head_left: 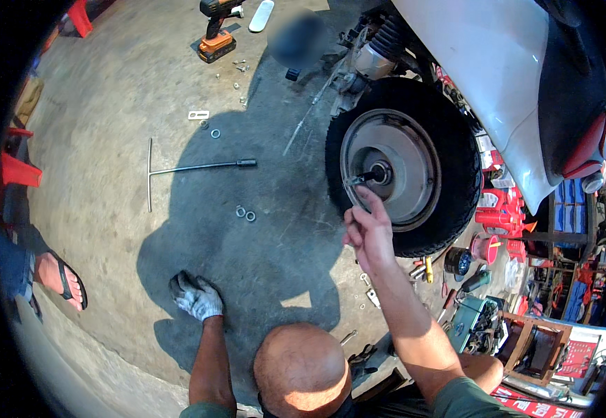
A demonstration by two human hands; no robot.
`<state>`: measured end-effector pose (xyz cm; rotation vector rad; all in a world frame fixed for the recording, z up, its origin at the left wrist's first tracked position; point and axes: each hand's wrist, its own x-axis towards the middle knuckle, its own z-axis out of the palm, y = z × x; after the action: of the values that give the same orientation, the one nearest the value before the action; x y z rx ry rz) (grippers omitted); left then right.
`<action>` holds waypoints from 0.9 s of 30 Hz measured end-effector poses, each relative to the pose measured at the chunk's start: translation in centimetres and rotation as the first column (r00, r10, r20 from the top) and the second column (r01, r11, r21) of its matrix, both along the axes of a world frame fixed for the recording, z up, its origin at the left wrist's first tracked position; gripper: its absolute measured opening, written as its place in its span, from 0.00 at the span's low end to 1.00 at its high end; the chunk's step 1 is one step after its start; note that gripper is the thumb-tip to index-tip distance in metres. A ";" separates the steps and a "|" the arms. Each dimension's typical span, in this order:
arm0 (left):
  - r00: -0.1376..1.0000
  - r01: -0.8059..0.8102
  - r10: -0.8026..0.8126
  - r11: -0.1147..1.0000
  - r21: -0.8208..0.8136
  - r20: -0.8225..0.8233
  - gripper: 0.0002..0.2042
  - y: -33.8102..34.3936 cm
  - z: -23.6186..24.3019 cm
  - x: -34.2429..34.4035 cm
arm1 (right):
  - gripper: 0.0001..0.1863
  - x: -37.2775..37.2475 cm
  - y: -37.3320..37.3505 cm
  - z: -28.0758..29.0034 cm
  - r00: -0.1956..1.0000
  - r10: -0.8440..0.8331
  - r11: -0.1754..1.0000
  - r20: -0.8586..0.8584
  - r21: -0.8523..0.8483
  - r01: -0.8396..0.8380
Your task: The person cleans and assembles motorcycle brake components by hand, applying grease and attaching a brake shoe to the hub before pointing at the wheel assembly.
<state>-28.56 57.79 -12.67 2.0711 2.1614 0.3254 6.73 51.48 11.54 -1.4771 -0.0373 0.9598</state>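
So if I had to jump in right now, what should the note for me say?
Left hand: gloved, pressed flat on the concrete floor, holding nothing.
Right hand: bare, fingers on a small tool set at the hub of the scooter's rear wheel.
The wheel is on the scooter.
T-shaped wrench, washers and cordless drill lie on the floor; more tools fill the open toolbox.
Done: can't tell. Left: whatever happens at the hub.

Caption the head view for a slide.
Bare right hand at scooter rear wheel hub; gloved left hand braced on concrete floor.
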 end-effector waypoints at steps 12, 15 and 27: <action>1.000 -0.001 0.001 1.000 0.014 -0.013 0.27 -0.1 0.1 0.5 | 0.16 3.5 1.2 -5.4 0.634 0.078 0.568 -0.769 0.557 0.605; 1.000 0.007 -0.007 1.000 0.029 -0.024 0.27 0.0 -0.4 0.2 | 0.15 3.4 1.0 -5.8 0.645 0.148 0.569 -0.750 0.598 0.564; 0.999 -0.024 0.024 1.000 0.010 -0.023 0.27 0.2 0.5 -0.1 | 0.11 0.6 0.0 -2.0 0.695 -0.010 0.786 -0.719 0.423 0.450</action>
<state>-28.71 57.99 -12.19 2.0651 2.2038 0.3165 7.31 51.46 9.53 -0.4714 0.3838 1.1004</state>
